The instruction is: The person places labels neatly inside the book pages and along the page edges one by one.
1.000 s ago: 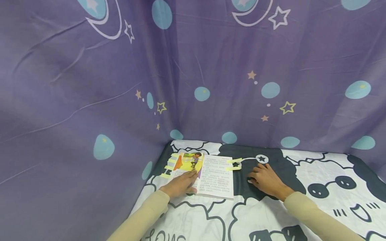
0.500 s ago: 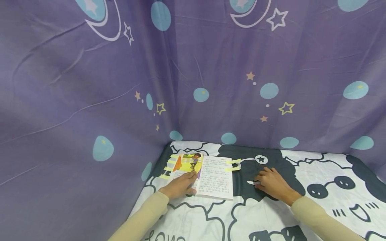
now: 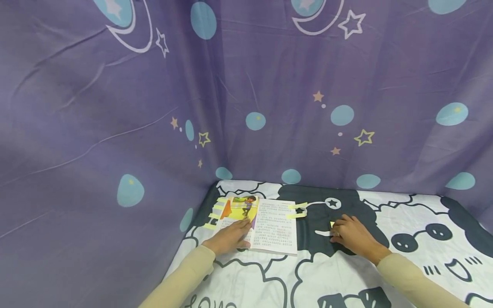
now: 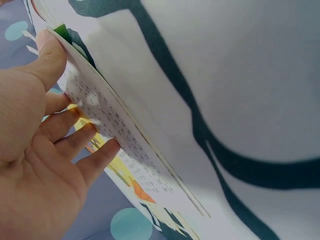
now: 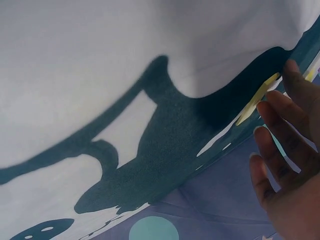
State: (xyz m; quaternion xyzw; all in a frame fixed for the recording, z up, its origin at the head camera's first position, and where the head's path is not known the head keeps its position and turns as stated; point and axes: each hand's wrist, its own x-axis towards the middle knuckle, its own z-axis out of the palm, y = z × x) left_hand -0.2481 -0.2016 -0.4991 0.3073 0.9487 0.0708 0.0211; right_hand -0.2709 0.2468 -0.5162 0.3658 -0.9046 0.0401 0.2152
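An open book lies on the printed cloth, text on its right page and a colour picture at the top of the left page. My left hand rests on the left page; in the left wrist view its fingers spread over the page and the thumb lies along the lower edge. To the right of the book, my right hand is low over the dark print, fingers bent. At its thumb and index fingertips is a yellow paper strip; I cannot tell whether they pinch it.
Pale yellow sticky tabs stick out from the book's right edge, and several more tabs from its left edge. The black-and-white cloth covers the surface. Purple curtains stand behind it and on the left.
My right hand has shifted to the right, away from the book, and a bit of yellow now shows beside its fingertips. The left hand has stayed on the page.
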